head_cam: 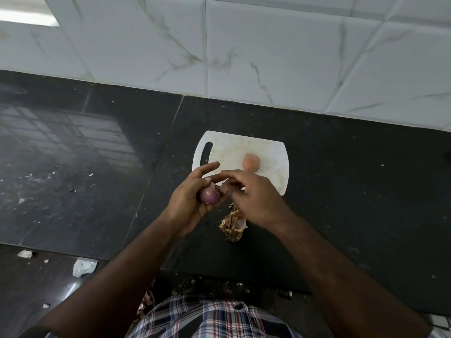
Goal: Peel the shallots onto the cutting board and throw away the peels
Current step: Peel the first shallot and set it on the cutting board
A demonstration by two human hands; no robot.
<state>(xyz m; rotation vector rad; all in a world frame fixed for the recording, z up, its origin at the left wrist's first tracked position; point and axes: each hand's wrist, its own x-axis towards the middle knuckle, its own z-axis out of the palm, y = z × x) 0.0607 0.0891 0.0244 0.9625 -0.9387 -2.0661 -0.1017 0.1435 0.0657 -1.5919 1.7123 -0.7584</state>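
Centre frame: we see a shallot (209, 195), purple, glossy, partly stripped, a pale flap of skin lifting at its top. It sits in the left hand (192, 203), fingers curled round it, forefinger stretched out toward the board. The right hand (253, 193) meets it from the right, thumb and fingertips pinching at the skin; the exact hold is blurred and we cannot make out what lies between them. Both hands hover over the near-left corner of the board (268, 152).

The board is white, stained, with a handle slot at its left end. On it, just above the right hand, lies a second shallot (251, 161), pale pinkish, peeled, its lower edge hidden by the fingers.

Below the hands, a heap of peels (231, 226), brown and papery, rests on the counter (366, 203), partly covered by the right wrist.

Counter dark, speckled with crumbs. Lower left: white scraps (84, 267), kind unclear. Bottom edge: checked shirt (207, 320), cut off by the frame. More debris beyond the counter's near edge, too dim to identify.
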